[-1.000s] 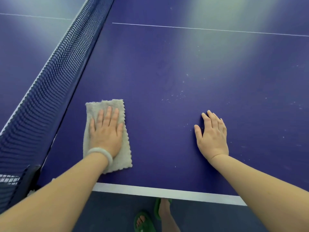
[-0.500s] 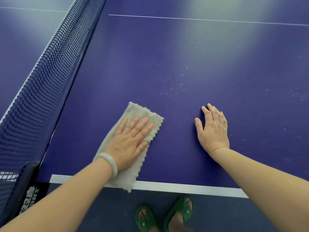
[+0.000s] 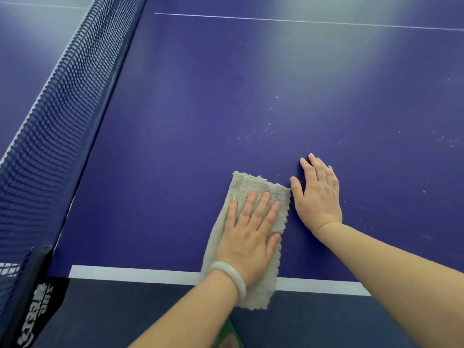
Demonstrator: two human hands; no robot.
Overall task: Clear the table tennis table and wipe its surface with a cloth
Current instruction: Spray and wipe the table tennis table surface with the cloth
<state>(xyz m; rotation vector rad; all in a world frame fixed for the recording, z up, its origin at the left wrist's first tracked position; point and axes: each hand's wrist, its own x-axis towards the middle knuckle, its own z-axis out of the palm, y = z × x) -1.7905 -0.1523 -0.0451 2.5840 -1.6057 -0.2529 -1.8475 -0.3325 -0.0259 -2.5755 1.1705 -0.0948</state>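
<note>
Left hand: the left hand lies flat, palm down, on the cloth. Its fingers are straight and slightly spread, pressing rather than gripping, and they point away from the near edge. A pale bracelet sits on the wrist.
Right hand: the right hand lies flat on the bare table, holding nothing. The fingers are close together and the thumb is out toward the cloth.
Forearms: both reach in from the near edge; the left crosses the white edge line.
Cloth: a grey, fuzzy rectangle lying lengthwise away from the near edge, near the middle of that edge. Its far half is uncovered. Its near end lies over the white line and hangs past the edge. Its far right corner is just beside the right thumb; whether they touch cannot be told.
Left side: the net runs from its post at the near left corner toward the far side, well apart from the cloth, with bare blue surface between.
Far side: open surface up to a thin white line.
Right side: open surface beyond the right hand.
Marks: pale specks scattered beyond both hands, more toward the right.
Below edge: dark floor.
</note>
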